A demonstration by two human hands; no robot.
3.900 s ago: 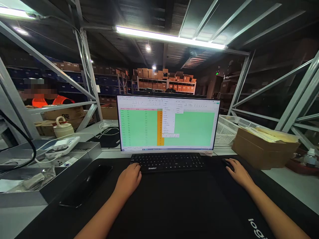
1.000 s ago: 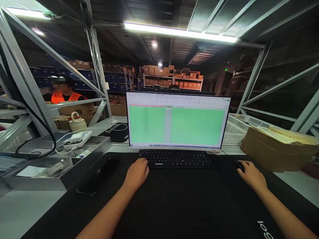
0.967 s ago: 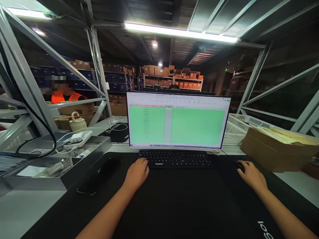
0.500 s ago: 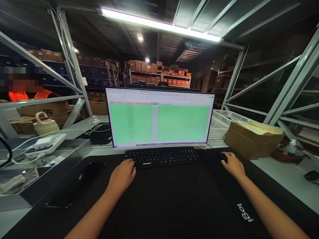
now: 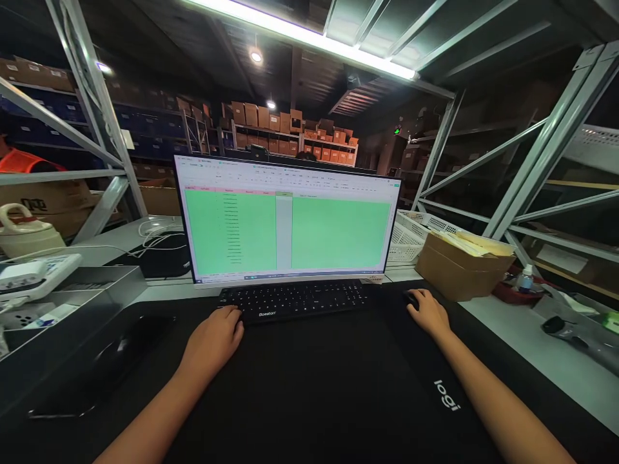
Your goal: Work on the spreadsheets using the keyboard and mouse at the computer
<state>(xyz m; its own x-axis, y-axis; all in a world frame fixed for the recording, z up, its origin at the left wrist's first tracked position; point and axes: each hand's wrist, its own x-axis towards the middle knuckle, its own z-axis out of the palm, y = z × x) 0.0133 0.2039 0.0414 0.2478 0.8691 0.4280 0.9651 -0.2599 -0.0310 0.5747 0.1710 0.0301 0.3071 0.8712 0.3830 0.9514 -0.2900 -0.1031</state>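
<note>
1. I see a monitor (image 5: 285, 222) showing a green spreadsheet, standing at the back edge of the black desk mat (image 5: 314, 386).
2. To its right sits a white perforated basket (image 5: 411, 232), with a brown cardboard box (image 5: 459, 270) of papers just beside it.
3. Further right, a small bottle (image 5: 523, 280) and a dark handheld scanner (image 5: 561, 325) rest on the pale tabletop.
4. At the left, a metal tray (image 5: 97, 290) holds a white power strip (image 5: 33, 274). A cream jug (image 5: 26, 235) stands behind it, and a dark phone (image 5: 101, 367) lies on the mat in front.
5. Far back I make out shelves of cartons (image 5: 290, 129).
</note>
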